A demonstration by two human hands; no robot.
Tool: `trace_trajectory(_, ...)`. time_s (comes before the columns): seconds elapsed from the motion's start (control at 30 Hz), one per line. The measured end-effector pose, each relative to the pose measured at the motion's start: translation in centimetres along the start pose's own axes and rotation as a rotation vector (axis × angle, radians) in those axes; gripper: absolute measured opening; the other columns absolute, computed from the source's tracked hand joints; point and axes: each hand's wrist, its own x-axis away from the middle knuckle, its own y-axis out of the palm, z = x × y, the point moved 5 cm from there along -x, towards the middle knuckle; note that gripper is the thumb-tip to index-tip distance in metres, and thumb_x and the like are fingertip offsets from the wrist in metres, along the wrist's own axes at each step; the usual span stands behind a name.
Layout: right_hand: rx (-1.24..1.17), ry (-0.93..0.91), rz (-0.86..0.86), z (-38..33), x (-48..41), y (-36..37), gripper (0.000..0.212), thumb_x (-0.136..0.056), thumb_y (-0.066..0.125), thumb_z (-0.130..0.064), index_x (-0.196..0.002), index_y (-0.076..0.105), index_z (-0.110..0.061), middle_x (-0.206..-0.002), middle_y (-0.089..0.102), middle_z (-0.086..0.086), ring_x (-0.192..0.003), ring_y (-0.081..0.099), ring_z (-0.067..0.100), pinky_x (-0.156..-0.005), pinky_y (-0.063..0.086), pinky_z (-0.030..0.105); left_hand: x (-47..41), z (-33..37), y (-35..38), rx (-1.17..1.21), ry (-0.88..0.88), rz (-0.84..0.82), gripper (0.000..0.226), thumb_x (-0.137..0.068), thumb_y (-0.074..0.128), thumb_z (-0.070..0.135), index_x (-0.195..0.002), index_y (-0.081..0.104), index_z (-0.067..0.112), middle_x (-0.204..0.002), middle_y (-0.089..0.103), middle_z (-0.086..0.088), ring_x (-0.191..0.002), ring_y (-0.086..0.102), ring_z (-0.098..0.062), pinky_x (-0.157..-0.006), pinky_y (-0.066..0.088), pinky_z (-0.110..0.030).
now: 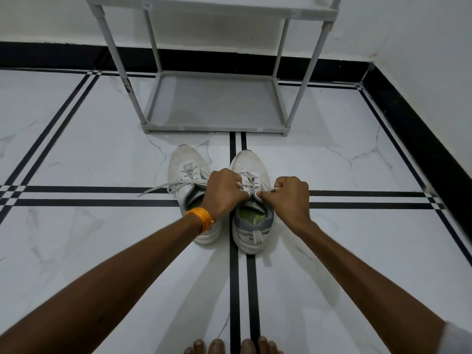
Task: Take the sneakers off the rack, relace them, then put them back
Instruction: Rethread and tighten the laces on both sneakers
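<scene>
Sneakers sit on the floor; left hand and right hand, each grip pinched on the right shoe's lace, may pull unevenly and leave one end short.

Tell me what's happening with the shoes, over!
Both hands, left hand and right hand, fingers pinching laces on the right sneaker. Left sneaker beside it, lace loose on the floor. Rack ahead, bottom shelf bare. Nothing blocking.

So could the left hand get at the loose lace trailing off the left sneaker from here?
Probably yes. The left hand is pinching the right sneaker's lace, but the loose lace lies on bare floor just beside it with nothing between.
</scene>
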Motion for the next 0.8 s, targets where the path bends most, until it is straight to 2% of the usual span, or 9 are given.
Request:
trace_trajectory(0.13,0.047,-0.040,0.013,0.0,-0.5,-0.7,0.058,-0.061,0.085,-0.037,-0.045,0.031,-0.021,-0.043,0.034,-0.007,-0.045,0.032,0.011,-0.046,0.025,0.028,0.0,-0.1,-0.1,0.002,0.009,0.026,0.025,-0.063,0.077,0.018,-0.054,0.061,0.001,-0.050,0.058,-0.010,-0.048,0.050,-0.022,-0.052,0.048,-0.034)
trace_trajectory(0.23,0.162,-0.096,-0.076,-0.6,-1.4,-1.4,0.049,-0.064,0.082,-0.039,-0.048,0.039,-0.021,-0.047,0.045,-0.006,-0.050,0.043,0.014,-0.046,0.030,0.027,-0.1,-0.6,-0.7,0.006,0.021,0.019,0.030,-0.065,0.080,0.030,-0.066,0.069,0.003,-0.061,0.069,-0.010,-0.059,0.064,-0.024,-0.054,0.055,-0.034)
trace_trajectory(0.33,0.258,-0.170,-0.228,-2.0,-2.7,-3.2,0.030,-0.066,0.074,-0.021,-0.052,0.048,-0.015,-0.053,0.056,0.003,-0.057,0.055,0.024,-0.052,0.039,0.028,-0.5,0.1,-2.1,-0.059,0.086,-0.090,0.038,-0.075,0.078,0.037,-0.058,0.059,0.009,-0.054,0.055,-0.004,-0.053,0.051,-0.018,-0.050,0.038,-0.026)
trace_trajectory(0.43,0.301,-0.253,-0.223,-4.2,-4.0,-6.6,0.021,-0.072,0.069,-0.011,-0.056,0.055,-0.008,-0.058,0.064,0.013,-0.062,0.065,0.030,-0.062,0.055,0.037,-1.2,2.1,-4.7,0.020,0.136,-0.114,0.048,-0.080,0.076,0.032,-0.049,0.042,0.017,-0.053,0.043,0.000,-0.049,0.040,-0.014,-0.053,0.034,-0.024)
trace_trajectory(0.5,0.260,-0.332,-0.165,-6.0,-4.7,-8.1,0.019,-0.076,0.067,-0.008,-0.060,0.058,-0.006,-0.062,0.065,0.015,-0.062,0.065,0.027,-0.062,0.056,0.037,-1.6,3.6,-6.0,0.122,0.163,-0.132,0.051,-0.083,0.073,0.030,-0.051,0.036,0.013,-0.055,0.036,-0.002,-0.051,0.034,-0.014,-0.055,0.031,-0.026)
trace_trajectory(0.57,0.270,-0.453,-0.136,-8.0,-4.7,-7.9,0.010,-0.077,0.066,-0.009,-0.068,0.063,-0.006,-0.069,0.061,0.010,-0.062,0.058,0.022,-0.060,0.048,0.034,-1.7,5.4,-6.2,0.197,0.238,-0.229,0.047,-0.085,0.070,0.032,-0.057,0.042,0.007,-0.060,0.037,-0.006,-0.054,0.037,-0.019,-0.057,0.032,-0.030)
trace_trajectory(0.63,0.338,-0.611,-0.111,-9.6,-4.4,-7.0,0.004,-0.077,0.069,-0.010,-0.078,0.066,-0.008,-0.082,0.057,0.006,-0.071,0.057,0.021,-0.065,0.050,0.036,-1.3,7.2,-5.6,0.117,0.380,-0.290,0.038,-0.086,0.069,0.033,-0.061,0.052,0.012,-0.066,0.048,-0.001,-0.059,0.049,-0.021,-0.058,0.040,-0.033)
trace_trajectory(0.7,0.351,-0.716,-0.082,-10.7,-4.2,-6.7,0.011,-0.077,0.070,-0.004,-0.083,0.064,-0.010,-0.093,0.055,0.007,-0.077,0.058,0.023,-0.069,0.054,0.040,-0.8,8.5,-4.5,-0.096,0.588,-0.313,0.029,-0.087,0.068,0.034,-0.070,0.060,0.013,-0.077,0.055,0.003,-0.068,0.054,-0.017,-0.062,0.044,-0.031)
trace_trajectory(0.8,0.322,-0.834,-0.001,-12.2,-4.2,-7.3,0.016,-0.076,0.063,0.007,-0.079,0.059,-0.008,-0.088,0.057,0.010,-0.074,0.056,0.026,-0.067,0.054,0.044,-1.0,8.2,-3.4,-0.361,0.760,-0.281,0.024,-0.088,0.065,0.033,-0.083,0.065,0.010,-0.102,0.066,-0.004,-0.079,0.061,-0.021,-0.065,0.049,-0.034)
